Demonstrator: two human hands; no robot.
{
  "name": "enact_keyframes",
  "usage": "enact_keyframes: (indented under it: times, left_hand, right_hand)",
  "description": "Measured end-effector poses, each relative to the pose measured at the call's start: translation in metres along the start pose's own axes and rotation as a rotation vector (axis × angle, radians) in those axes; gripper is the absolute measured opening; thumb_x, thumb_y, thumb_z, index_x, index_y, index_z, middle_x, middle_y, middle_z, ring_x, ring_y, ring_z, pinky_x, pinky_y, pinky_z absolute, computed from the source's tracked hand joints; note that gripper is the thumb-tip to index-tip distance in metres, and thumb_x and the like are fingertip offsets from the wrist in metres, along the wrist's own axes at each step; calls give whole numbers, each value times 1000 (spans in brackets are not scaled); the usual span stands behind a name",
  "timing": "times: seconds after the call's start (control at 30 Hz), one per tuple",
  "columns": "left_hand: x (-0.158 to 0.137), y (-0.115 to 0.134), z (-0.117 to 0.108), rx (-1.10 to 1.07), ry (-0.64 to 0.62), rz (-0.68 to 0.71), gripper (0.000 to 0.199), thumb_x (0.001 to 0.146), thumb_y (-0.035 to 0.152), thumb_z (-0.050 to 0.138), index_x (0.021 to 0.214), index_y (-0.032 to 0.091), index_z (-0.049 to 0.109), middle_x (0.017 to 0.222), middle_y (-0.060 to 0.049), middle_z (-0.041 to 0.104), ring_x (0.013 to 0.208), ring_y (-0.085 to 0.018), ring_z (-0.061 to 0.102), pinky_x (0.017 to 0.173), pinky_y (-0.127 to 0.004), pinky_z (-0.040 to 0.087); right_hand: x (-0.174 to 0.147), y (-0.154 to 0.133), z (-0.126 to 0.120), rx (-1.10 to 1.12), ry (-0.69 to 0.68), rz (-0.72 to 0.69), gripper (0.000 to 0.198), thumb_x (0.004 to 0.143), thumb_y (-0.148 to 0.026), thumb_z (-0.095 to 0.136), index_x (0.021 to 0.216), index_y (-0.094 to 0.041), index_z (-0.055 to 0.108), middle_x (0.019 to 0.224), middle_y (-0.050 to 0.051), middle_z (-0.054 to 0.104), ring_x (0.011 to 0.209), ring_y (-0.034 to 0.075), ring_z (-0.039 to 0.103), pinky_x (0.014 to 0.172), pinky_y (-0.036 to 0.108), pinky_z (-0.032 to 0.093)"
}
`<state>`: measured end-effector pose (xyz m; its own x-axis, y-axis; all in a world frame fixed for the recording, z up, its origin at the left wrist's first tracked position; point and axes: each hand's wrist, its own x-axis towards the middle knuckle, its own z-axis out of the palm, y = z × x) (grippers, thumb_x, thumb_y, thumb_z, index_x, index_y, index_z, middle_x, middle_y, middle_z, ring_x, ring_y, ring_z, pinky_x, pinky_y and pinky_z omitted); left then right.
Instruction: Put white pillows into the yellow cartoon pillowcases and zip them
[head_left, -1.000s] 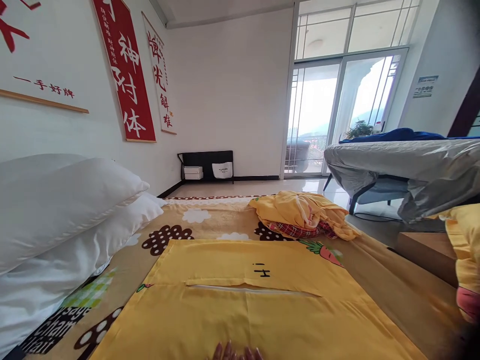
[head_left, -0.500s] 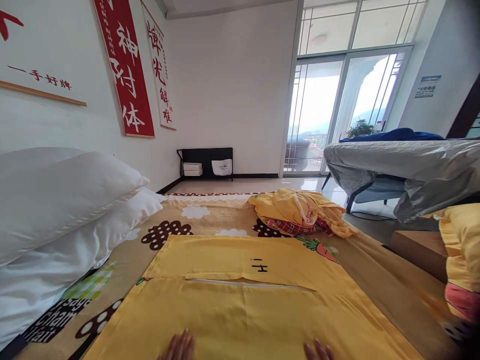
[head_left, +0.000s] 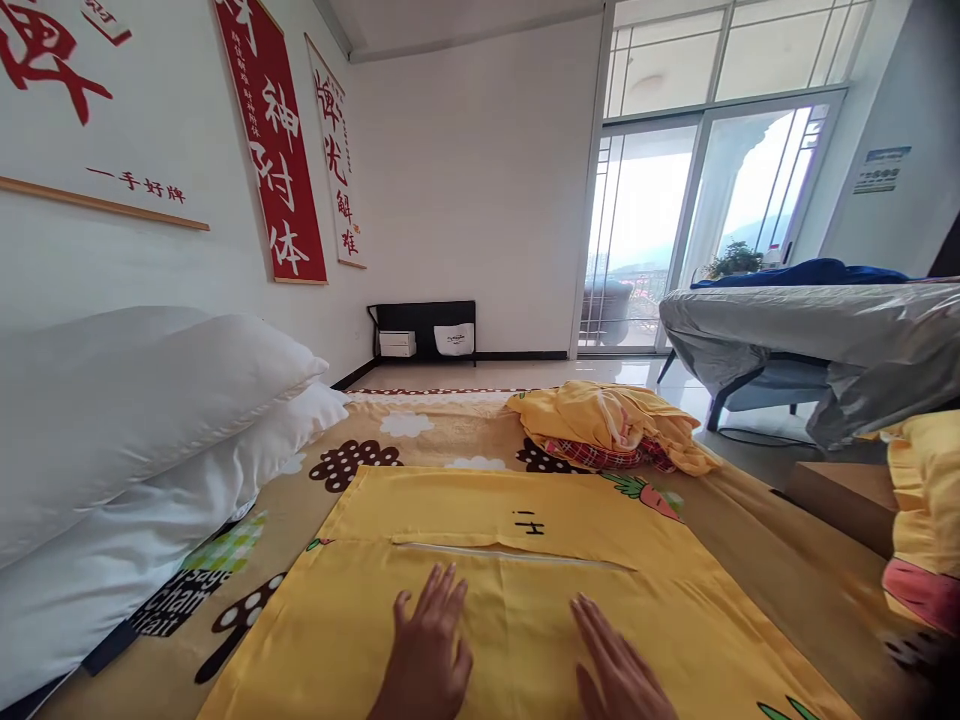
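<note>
A yellow pillowcase with carrot prints and a "Hi!" lies spread flat on the patterned bed. A long slit with a pale edge runs across its upper part, slightly parted. My left hand rests palm down on the cloth just below the slit, fingers stretched out. To its right, my right hand also lies flat on the yellow cloth, its fingers extended and angled toward the slit. Neither hand holds anything.
White pillows are stacked at the left. A crumpled yellow cloth bundle sits at the bed's far side. On the right are a cardboard box, more yellow ruffled fabric and a table under a grey cover.
Both hands have moved forward over the yellow cloth from the bottom edge toward the slit. The view has shifted a little to the left.
</note>
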<state>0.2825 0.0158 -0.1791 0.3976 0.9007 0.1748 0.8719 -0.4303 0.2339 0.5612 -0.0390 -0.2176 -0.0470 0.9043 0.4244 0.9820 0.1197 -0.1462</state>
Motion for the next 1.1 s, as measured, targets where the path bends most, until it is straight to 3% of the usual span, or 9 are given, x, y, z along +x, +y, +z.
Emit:
enact_keyframes:
  times: [0.1, 0.23, 0.37, 0.57, 0.7, 0.77, 0.83, 0.97, 1.1]
  left_hand:
    - [48, 46, 7, -128, -140, 109, 65, 80, 19, 37, 145, 15, 38, 153, -8, 32, 142, -22, 27, 116, -44, 20]
    - [57, 34, 23, -142, -209, 162, 63, 85, 19, 32, 148, 18, 31, 155, -3, 27, 143, -17, 23, 119, -41, 13]
    - [27, -26, 10, -26, -195, 45, 62, 85, 17, 32, 146, 27, 35, 155, 1, 27, 143, -15, 23, 118, -43, 16]
    - [-39, -150, -18, 284, 13, -336, 53, 90, 22, 28, 141, 20, 44, 149, -6, 39, 138, -21, 35, 113, -46, 28]
    - [-54, -170, -25, 438, 12, -372, 53, 93, 22, 22, 139, 17, 47, 147, -9, 41, 137, -24, 37, 111, -54, 24]
    - [-35, -146, -28, 452, -40, -382, 56, 90, 15, 20, 139, 15, 47, 147, -11, 40, 138, -24, 35, 112, -57, 19]
    - [2, -103, -29, 365, -109, -299, 59, 86, 12, 23, 142, 16, 43, 151, -9, 34, 141, -20, 30, 114, -51, 20]
    - [92, -13, -12, 65, -180, -89, 59, 90, 28, 25, 147, 17, 34, 155, -4, 27, 143, -16, 23, 116, -39, 22]
    - [150, 11, 25, 51, -185, -89, 58, 92, 31, 20, 148, 18, 32, 156, -3, 25, 144, -18, 21, 117, -45, 17]
  right_hand:
    - [49, -68, 2, 120, -316, -71, 57, 89, -25, 30, 145, -19, 37, 151, 4, 32, 140, 20, 27, 114, 39, 27]
    - [71, -75, -6, 161, -505, 46, 60, 87, -26, 31, 147, -25, 32, 154, 2, 24, 143, 19, 19, 116, 46, 16]
    - [51, -16, -16, 45, -488, 222, 60, 89, -30, 26, 149, -26, 27, 156, -1, 16, 144, 18, 13, 117, 45, 11]
    - [-17, 126, -12, -138, -364, 398, 63, 91, -41, 20, 150, -22, 21, 155, 1, 18, 143, 20, 18, 114, 46, 22]
    - [-38, 183, 3, -206, -273, 404, 61, 89, -33, 20, 144, -14, 40, 149, 10, 35, 138, 24, 32, 112, 46, 26]
    - [-18, 165, 4, -231, -251, 375, 58, 87, -27, 24, 135, -17, 54, 147, 12, 40, 137, 28, 34, 111, 52, 25]
    - [23, 115, 2, -229, -268, 292, 53, 85, -23, 30, 128, -24, 60, 148, 9, 38, 139, 31, 28, 110, 58, 22]
    - [116, -16, 7, 11, -365, 176, 57, 94, -35, 23, 146, -16, 35, 153, 11, 28, 143, 24, 20, 114, 49, 17]
    - [165, -71, 35, 77, -403, 107, 53, 93, -36, 24, 142, -28, 42, 149, 3, 38, 139, 20, 31, 111, 43, 28]
